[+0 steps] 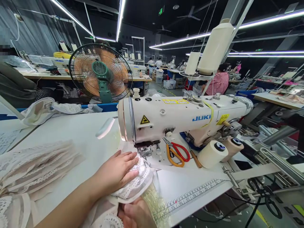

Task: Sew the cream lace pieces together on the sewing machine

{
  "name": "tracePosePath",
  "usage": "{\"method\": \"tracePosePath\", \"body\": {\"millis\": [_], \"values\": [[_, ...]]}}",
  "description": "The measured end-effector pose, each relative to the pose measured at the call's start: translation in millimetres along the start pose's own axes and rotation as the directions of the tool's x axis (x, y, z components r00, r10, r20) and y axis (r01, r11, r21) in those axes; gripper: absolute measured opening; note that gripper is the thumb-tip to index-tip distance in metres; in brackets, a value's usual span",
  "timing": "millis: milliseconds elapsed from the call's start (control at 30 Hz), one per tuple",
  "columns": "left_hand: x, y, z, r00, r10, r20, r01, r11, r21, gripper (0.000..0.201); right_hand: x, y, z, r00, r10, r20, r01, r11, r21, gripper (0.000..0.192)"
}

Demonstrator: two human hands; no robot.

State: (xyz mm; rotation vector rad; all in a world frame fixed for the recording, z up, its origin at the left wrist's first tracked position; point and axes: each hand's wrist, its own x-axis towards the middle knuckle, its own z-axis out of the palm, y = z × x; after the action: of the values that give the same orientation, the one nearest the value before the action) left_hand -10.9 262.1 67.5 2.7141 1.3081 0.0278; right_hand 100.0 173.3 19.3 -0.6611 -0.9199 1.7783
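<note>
Lying flat, thumb apart, the left hand (117,170) covers lace fabric (142,178) extending toward four o'clock, long axis eight-to-two; the right hand (139,212) curls at its near edge, pinch unclear.

Off-white, eyelet-patterned lace fabric (142,178)

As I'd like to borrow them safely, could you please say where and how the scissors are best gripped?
Probably by the orange handle and red handle, from the near right: the scissors lie with both loops toward that side, blades pointing far left.
</note>
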Motion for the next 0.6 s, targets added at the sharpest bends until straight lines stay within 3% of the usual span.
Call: {"method": "tracePosePath", "body": {"millis": [200, 333, 467, 533, 600], "values": [[2, -2, 6.1, 0.998, -0.019, -0.052, 0.021, 0.999, 0.035, 0.051, -10, -10, -9, 0.993, 0.073, 0.087, -0.073, 0.997, -0.003, 0.071], [4, -5, 12.0, 0.997, -0.035, -0.063, 0.041, 0.995, 0.089, 0.052, -4, 7, -7, 0.997, 0.067, 0.022, -0.069, 0.996, 0.057, 0.067], [6, -6, 14.5, 0.988, -0.025, -0.15, 0.05, 0.985, 0.163, 0.049, 10, 22, 6, 0.997, -0.008, -0.077, 0.017, 0.994, 0.112, 0.079], [7, -3, 10.9, 0.98, -0.038, -0.197, 0.08, 0.975, 0.209, 0.047, 14, 22, 9, 0.995, -0.069, -0.073, 0.074, 0.994, 0.079, 0.084], [8, 2, 3.5, 0.982, -0.083, -0.17, 0.124, 0.96, 0.252, 0.047, 16, 18, 9, 0.991, -0.132, -0.019, 0.131, 0.991, -0.026, 0.086]]}}
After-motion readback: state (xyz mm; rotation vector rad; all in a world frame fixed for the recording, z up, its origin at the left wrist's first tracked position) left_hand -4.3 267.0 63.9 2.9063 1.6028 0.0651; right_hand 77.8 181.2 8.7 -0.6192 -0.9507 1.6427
